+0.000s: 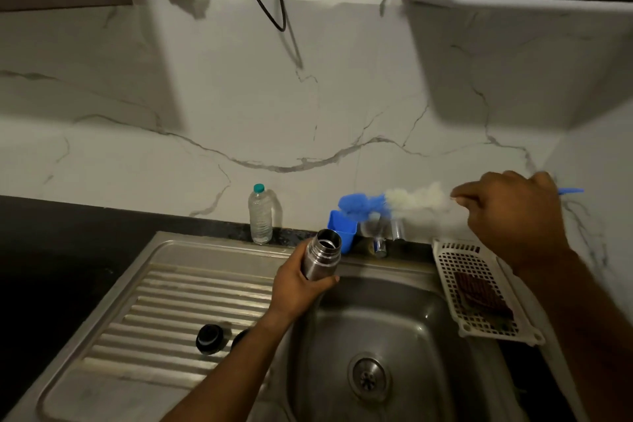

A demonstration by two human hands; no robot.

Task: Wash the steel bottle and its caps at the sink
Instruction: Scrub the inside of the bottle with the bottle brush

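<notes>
Clamped by left hand (298, 288) at rim of stainless steel sink basin (394, 319): uncapped cylindrical steel bottle (323, 255). Pinched in raised right hand (513, 216): blue-and-white bristled bottle brush (411, 200). Beware bristles snagging on narrow mouth, jolting bottle loose onto round black caps (209, 338) on drainboard (164, 301).

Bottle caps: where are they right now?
In the head view, a black cap lies on the ribbed drainboard, left of the sink basin; a second dark cap beside it is partly hidden by the left forearm.
</notes>
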